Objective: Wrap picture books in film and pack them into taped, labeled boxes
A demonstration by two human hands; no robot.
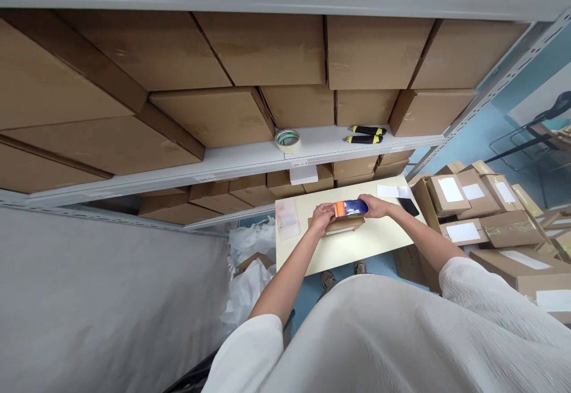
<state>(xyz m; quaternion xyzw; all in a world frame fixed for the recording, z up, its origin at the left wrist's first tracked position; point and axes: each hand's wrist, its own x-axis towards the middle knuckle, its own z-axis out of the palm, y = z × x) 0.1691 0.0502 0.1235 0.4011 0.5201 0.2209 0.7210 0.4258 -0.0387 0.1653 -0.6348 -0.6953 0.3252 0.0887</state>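
Observation:
Both hands meet over a pale yellow tabletop (307,256), at a small cardboard box (343,225). A glossy blue-and-orange object (351,208) lies across the top of this box; its exact kind is not clear. My right hand (373,206) is closed around its blue end. At the orange end, my left hand (323,217) has its fingers bent against the object and the near left corner of the box. Some of the fingertips are hidden. A white slip (388,191) and a black phone (408,206) lie beyond my right wrist.
A metal shelf (241,160) full of cardboard boxes (281,48) rises in front, holding a tape roll (288,141) and two black-and-yellow utility knives (364,135). Labelled cartons (464,232) are piled at right. White crumpled wrapping (252,289) sits left of the table.

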